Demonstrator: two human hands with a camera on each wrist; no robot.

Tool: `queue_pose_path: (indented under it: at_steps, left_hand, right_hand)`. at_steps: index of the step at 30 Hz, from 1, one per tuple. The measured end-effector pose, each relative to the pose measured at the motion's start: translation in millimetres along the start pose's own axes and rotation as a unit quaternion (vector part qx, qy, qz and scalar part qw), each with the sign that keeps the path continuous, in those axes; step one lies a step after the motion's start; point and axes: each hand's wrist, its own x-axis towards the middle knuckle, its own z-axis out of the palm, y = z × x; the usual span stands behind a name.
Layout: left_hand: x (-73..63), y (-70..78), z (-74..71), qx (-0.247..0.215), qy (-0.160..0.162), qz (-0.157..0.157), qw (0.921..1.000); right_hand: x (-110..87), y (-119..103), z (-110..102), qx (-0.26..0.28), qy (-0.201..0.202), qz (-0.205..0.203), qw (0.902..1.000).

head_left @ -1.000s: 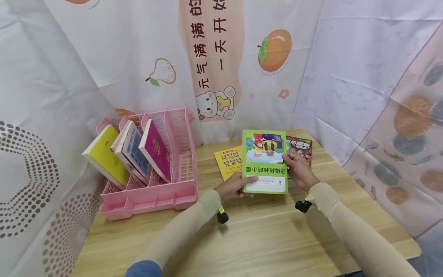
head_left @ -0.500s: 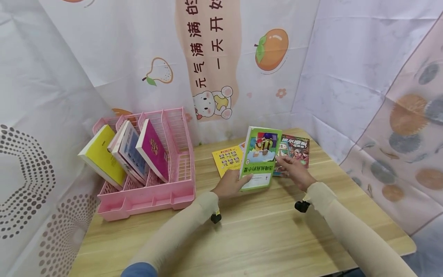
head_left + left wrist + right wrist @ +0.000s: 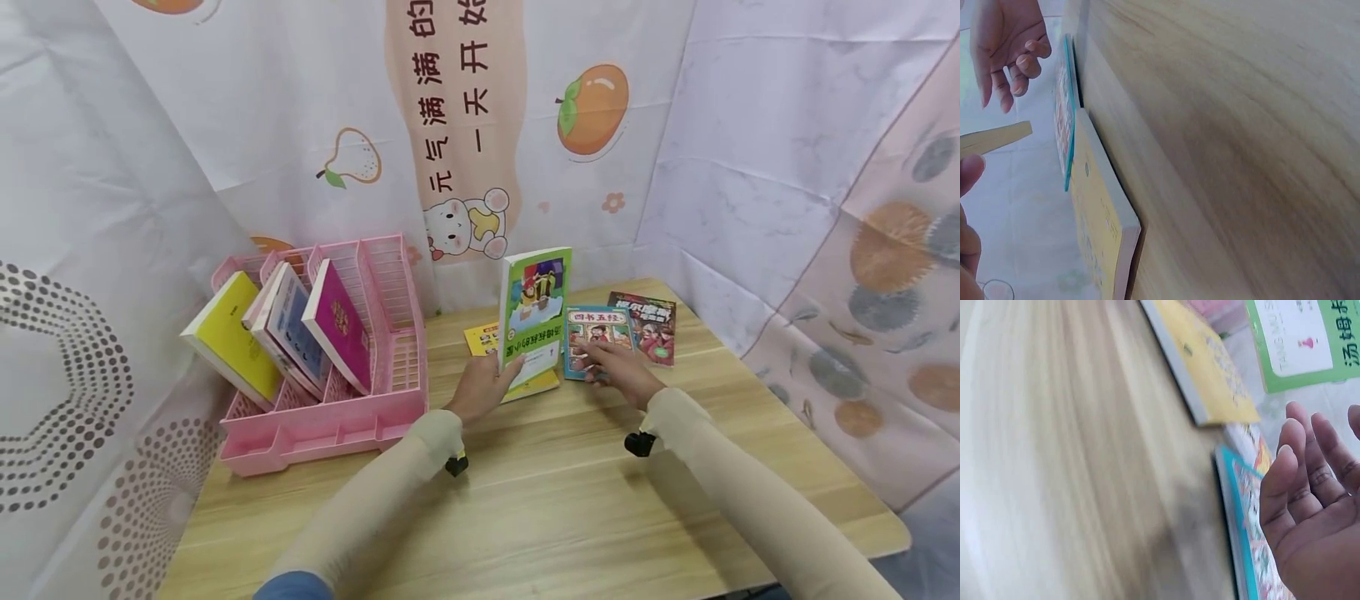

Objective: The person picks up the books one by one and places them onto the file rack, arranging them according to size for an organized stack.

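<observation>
In the head view my left hand [image 3: 482, 388] grips a green book [image 3: 534, 312] near its lower left edge, thumb across the front cover. The book is held raised and tilted above a yellow book [image 3: 536, 386] on the table. My right hand [image 3: 618, 371] is off the green book, over a blue-edged book [image 3: 600, 321]; its fingers are relaxed and hold nothing. The right wrist view shows that hand's palm [image 3: 1322, 531] apart from the green book [image 3: 1300, 350]. A dark comic-style book [image 3: 652, 329] lies partly under the blue-edged one.
A pink rack [image 3: 405, 425] stands at the left of the wooden table [image 3: 525, 500]. In its slots lean a yellow book [image 3: 243, 337], a few pale books [image 3: 296, 325] and a magenta book [image 3: 339, 325]. A printed curtain [image 3: 300, 100] hangs behind.
My right hand has let go of the green book. The left hand has carried it left and turned it more upright, uncovering the blue-edged book.
</observation>
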Motion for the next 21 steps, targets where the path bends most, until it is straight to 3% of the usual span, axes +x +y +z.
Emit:
queue_pose_path:
  at_steps: [6,10,17,21]
  left_hand:
    - [-3.1,-4.7,-11.2,0.055,0.032,0.000,0.9980]
    - [-3.3,-7.2,-19.4,0.064,0.033,0.001,0.9974]
    - [-2.8,-7.8,-32.0,0.086,0.059,0.040,0.9937]
    - [-4.8,-8.3,-36.1,0.085,0.070,0.028,0.9936]
  right_hand:
    - [4.2,-10.4,21.8,0.017,-0.028,-0.005,0.9994]
    - [5.9,-12.6,31.0,0.015,-0.043,-0.009,0.9989]
    - [9.3,-10.1,40.6,0.072,-0.060,0.010,0.9955]
    - [11.6,-7.5,44.8,0.071,-0.059,0.011,0.9956]
